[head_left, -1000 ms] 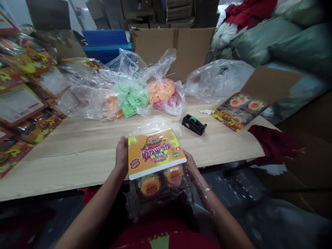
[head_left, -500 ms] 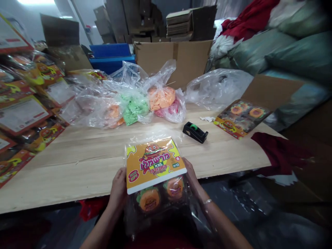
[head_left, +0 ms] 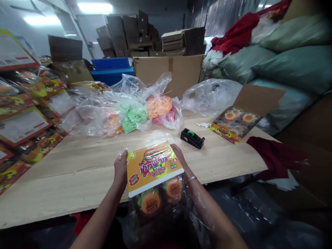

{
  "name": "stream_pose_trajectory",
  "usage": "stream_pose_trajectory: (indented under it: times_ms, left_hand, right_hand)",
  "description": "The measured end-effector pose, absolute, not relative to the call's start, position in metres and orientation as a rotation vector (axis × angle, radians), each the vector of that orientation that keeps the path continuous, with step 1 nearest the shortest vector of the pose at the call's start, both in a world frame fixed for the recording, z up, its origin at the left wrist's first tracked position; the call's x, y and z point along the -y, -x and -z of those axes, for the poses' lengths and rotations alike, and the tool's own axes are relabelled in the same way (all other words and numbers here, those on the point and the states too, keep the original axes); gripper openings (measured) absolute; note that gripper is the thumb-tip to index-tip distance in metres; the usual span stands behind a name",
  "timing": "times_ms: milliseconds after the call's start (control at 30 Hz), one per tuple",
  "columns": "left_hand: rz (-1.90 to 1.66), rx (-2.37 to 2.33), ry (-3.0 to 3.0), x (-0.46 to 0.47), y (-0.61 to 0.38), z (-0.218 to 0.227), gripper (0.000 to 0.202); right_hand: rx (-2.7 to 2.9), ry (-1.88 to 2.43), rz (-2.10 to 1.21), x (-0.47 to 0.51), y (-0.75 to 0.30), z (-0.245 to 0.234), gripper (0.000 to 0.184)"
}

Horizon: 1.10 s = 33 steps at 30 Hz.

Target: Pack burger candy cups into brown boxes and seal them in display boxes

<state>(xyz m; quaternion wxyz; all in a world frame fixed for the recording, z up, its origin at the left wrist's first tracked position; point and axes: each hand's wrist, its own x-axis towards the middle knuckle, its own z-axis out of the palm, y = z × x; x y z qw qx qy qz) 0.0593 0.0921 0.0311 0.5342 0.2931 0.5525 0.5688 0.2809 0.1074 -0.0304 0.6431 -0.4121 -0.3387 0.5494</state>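
Note:
Between my hands is a burger-sweets box (head_left: 155, 173) with an orange printed top and round orange burger pieces showing in its front. Clear plastic film (head_left: 158, 136) wraps loosely around it and hangs below. My left hand (head_left: 121, 167) grips the wrapped box at its left side, the thumb by the upper corner. My right hand (head_left: 179, 155) grips the right upper edge, its fingers partly hidden behind the box. The box is tilted toward me over the table's front edge. A black tape dispenser (head_left: 192, 138) with a green core stands beyond my right hand.
Knotted clear bags with green (head_left: 133, 117) and orange pieces (head_left: 159, 106) lie across the wooden table (head_left: 85, 162). Stacked packed boxes (head_left: 23, 126) rise at the left. An opened box (head_left: 234, 124) sits at the right, beside a dark red cloth (head_left: 272, 155). Large sacks (head_left: 293, 62) stand behind.
Both hands have slid up along the sides of the wrapped box toward its upper corners. The camera view has tilted upward slightly.

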Motion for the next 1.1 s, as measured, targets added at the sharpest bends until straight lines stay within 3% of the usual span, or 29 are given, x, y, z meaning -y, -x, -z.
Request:
stream_pose_trajectory:
  times_ms: [233,367,533,667,833,933,1033,1100]
  left_hand:
    - [-1.451,-1.284,-1.005,-0.102,-0.06,-0.069,0.046]
    - [-1.522,-0.93,-1.236,-0.126,-0.074,-0.137,0.05]
    - [-1.618,-0.756,-1.422,-0.147,-0.094,-0.237,0.042]
    - [-1.555,-0.76,-1.503,-0.175,-0.106,-0.269,0.041]
    - [-1.229,-0.907,-1.7,-0.198,-0.09,-0.237,0.028]
    - [-1.399,-1.077,-1.747,-0.18,-0.056,-0.189,0.022]
    - [-1.598,-1.286,-1.37,-0.13,-0.037,-0.122,0.049]
    - [-1.448,-1.37,-1.238,-0.086,-0.048,-0.074,0.076]
  right_hand:
    - [0.844,0.787,-1.21,-0.094,-0.295,-0.01,0.046]
    - [1.045,0.685,-1.069,-0.085,-0.316,-0.071,0.049]
    - [1.199,0.643,-0.838,-0.064,-0.323,-0.15,0.05]
    - [1.41,0.614,-0.849,-0.042,-0.291,-0.175,0.045]
    - [1.789,0.594,-0.965,-0.033,-0.255,-0.158,0.034]
    - [1.815,0.641,-0.772,-0.057,-0.27,-0.145,0.027]
    - [1.48,0.812,-0.555,-0.105,-0.301,-0.131,0.02]
    - [1.291,1.003,-0.599,-0.139,-0.313,-0.119,0.024]
